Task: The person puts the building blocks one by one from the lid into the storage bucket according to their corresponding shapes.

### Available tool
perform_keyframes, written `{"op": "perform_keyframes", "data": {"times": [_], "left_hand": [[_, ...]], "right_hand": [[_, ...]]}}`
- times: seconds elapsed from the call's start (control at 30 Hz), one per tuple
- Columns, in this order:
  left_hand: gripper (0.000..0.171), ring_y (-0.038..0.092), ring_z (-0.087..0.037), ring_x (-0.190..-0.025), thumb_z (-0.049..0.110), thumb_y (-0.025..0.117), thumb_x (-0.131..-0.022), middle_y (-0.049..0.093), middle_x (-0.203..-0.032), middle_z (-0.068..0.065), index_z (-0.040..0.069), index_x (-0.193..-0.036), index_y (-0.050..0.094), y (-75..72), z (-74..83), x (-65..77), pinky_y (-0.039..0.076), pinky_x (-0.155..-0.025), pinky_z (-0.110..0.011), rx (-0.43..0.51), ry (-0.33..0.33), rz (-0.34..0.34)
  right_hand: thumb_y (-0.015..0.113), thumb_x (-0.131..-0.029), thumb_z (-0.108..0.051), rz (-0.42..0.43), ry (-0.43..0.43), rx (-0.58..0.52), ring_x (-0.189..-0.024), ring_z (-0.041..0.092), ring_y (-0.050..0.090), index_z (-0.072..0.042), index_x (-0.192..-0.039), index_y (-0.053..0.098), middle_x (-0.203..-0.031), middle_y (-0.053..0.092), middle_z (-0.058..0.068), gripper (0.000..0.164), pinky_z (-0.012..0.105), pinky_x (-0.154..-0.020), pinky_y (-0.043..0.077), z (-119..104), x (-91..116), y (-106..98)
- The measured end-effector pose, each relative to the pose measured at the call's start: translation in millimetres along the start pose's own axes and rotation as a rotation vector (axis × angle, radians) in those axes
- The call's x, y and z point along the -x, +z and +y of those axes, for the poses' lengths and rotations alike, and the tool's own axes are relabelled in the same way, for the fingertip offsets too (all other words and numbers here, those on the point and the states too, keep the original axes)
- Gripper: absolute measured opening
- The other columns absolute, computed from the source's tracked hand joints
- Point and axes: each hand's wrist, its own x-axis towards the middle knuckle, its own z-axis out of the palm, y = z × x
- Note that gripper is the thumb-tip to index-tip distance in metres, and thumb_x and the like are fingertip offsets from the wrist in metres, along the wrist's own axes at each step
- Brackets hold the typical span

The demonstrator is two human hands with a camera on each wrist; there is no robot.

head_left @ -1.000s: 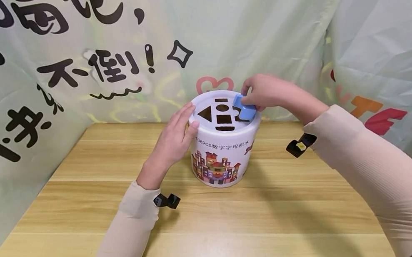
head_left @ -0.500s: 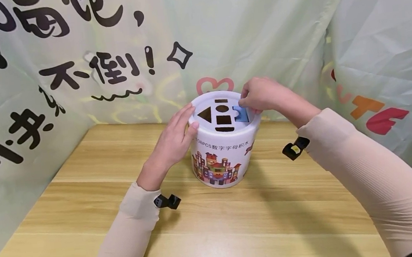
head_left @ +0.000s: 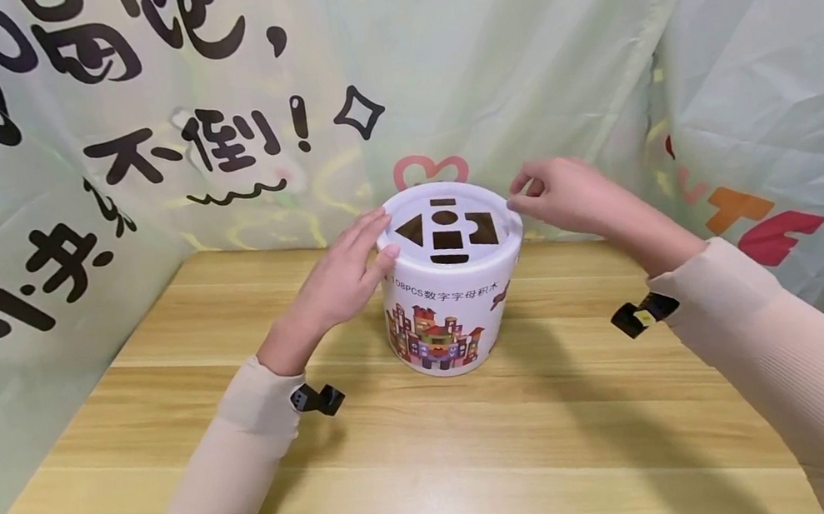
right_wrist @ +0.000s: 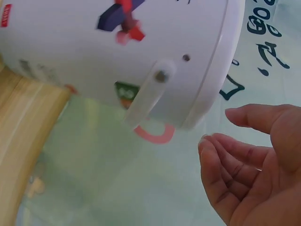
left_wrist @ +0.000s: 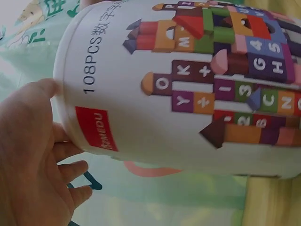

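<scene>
A white block bucket [head_left: 440, 321] printed with colourful building blocks stands upright on the table. Its lid [head_left: 417, 198] has several cut-out holes, among them a triangle, a circle and a notched opening [head_left: 484, 229] at the right, all showing dark. My left hand [head_left: 342, 277] rests on the lid's left rim, fingers extended; the left wrist view shows its thumb and fingers at the bucket's edge. Beside the right rim is my right hand [head_left: 564, 195], fingers loosely bent and holding nothing. In the right wrist view a gap shows between thumb and fingertips [right_wrist: 207, 141]. The blue block is out of sight.
The wooden table [head_left: 403, 459] extends in front of the bucket. Printed cloth [head_left: 511, 54] hangs close behind and along both sides. A white handle [right_wrist: 148, 94] lies against the bucket's side in the right wrist view.
The blue block, first held over the lid, went down into the notched hole and no longer shows. My right hand has let go and drawn back to the right. My left hand stays at the rim.
</scene>
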Motion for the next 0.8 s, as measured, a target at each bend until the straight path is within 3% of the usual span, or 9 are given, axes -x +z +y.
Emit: {"op": "perform_keyframes", "data": {"times": [0.3, 0.47, 0.8], "left_hand": [[0.067, 0.019, -0.023, -0.147, 0.056, 0.032, -0.102, 0.019, -0.162, -0.001, 0.016, -0.156, 0.028, -18.5, -8.3, -0.7, 0.021, -0.116, -0.052, 0.016, -0.031, -0.149], [0.066, 0.018, -0.024, -0.147, 0.057, 0.034, -0.102, 0.018, -0.162, 0.0, 0.022, -0.157, 0.024, -29.5, -22.7, 6.2, 0.02, -0.115, -0.056, 0.019, -0.033, -0.14], [0.065, 0.021, -0.032, -0.145, 0.053, 0.039, -0.102, 0.026, -0.159, -0.01, 0.016, -0.154, 0.031, -44.7, -73.0, 38.1, 0.018, -0.116, -0.056, -0.043, -0.098, -0.125]], "right_hand": [[0.061, -0.097, -0.033, 0.065, -0.085, -0.024, -0.102, 0.034, 0.063, -0.005, -0.119, 0.062, -0.108, 0.068, 0.015, 0.036, 0.051, -0.086, 0.049, 36, 26, 14], [0.064, -0.096, -0.033, 0.097, -0.128, -0.042, -0.109, 0.033, 0.059, -0.004, -0.123, 0.061, -0.119, 0.064, 0.015, 0.04, 0.052, -0.092, 0.048, 51, 38, 25], [0.063, -0.093, -0.047, 0.076, -0.152, 0.024, -0.129, 0.041, 0.043, -0.007, -0.143, 0.048, -0.141, 0.049, 0.02, 0.066, 0.061, -0.102, 0.036, 79, 49, 54]]}}
